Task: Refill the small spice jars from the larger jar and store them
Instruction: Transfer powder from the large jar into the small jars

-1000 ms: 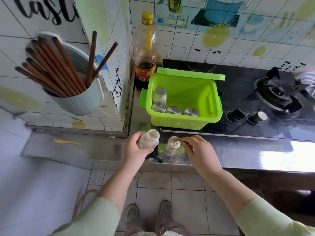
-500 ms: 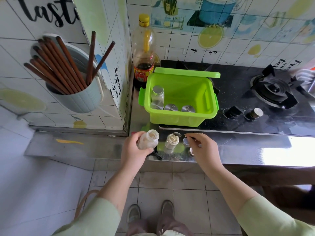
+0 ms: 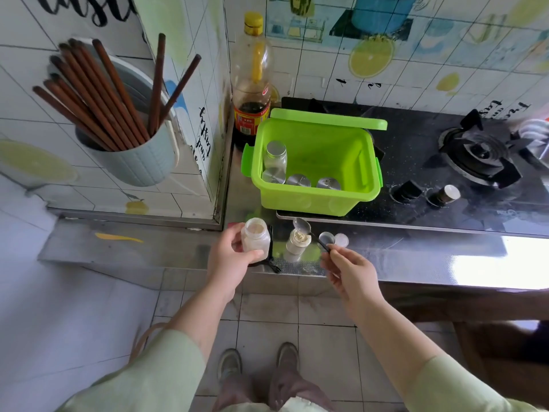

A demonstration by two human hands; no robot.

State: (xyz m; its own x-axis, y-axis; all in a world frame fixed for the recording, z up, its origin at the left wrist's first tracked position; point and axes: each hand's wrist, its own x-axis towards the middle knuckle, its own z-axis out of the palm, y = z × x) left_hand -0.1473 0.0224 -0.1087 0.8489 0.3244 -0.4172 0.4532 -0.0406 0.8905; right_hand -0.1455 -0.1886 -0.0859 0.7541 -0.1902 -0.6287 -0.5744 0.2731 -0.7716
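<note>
My left hand (image 3: 230,261) grips the larger open jar (image 3: 255,238) of pale spice, upright over the counter's front edge. A small open spice jar (image 3: 297,241), filled near its rim, stands on the steel counter (image 3: 416,257) just right of it. My right hand (image 3: 347,267) pinches the dark handle of a small metal spoon (image 3: 302,226) whose bowl sits above the small jar's mouth. Two loose lids (image 3: 334,239) lie beside that jar. The green plastic bin (image 3: 350,162) behind holds several capped small jars (image 3: 276,157).
A soy sauce bottle (image 3: 252,87) stands in the corner behind the bin. The black gas hob (image 3: 475,156) with two knobs (image 3: 427,193) fills the right side. A wall holder with chopsticks (image 3: 118,114) hangs at the left. A black object (image 3: 271,263) lies under the large jar.
My right hand has drawn back from the small jar's mouth to the right and now holds the spoon by its handle end. The left hand with the large jar has stayed put.
</note>
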